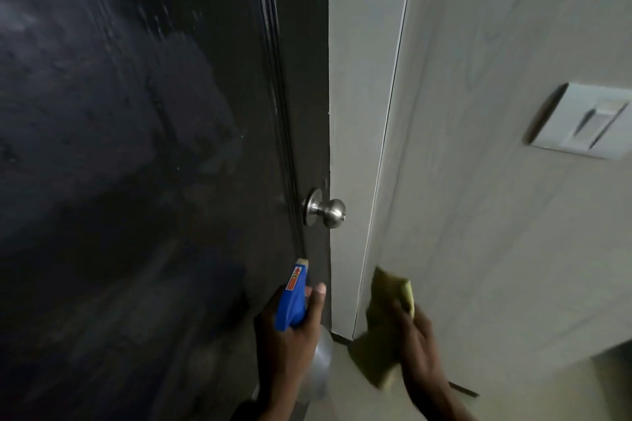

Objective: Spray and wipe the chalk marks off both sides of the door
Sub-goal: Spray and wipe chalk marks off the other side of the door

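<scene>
Gripping a spray bottle [294, 301], the left hand [284, 342] sits low centre, fingers curled round the neck under the blue trigger head, forefinger out front by the trigger, pale nozzle tip aimed up at the door; clear bottle body hangs below the fist, blurred. Right hand [415, 345] holds a yellow-green cloth [383, 328], fingers over its back, cloth bunched and drooping below the palm, close to the pale wall [478, 113], contact unclear from blur. Dark door [136, 113] fills the left half, standing shut or nearly shut against the light frame [359, 79]; surface shows streaky smears and faint whitish specks up top, wet or chalky cannot tell. Round brushed-metal knob [326, 212] on the door's right edge, above and just right of the nozzle. Light switch [584, 123] on the wall at far right, well apart from both hands. Floor strip visible at bottom between the arms.
</scene>
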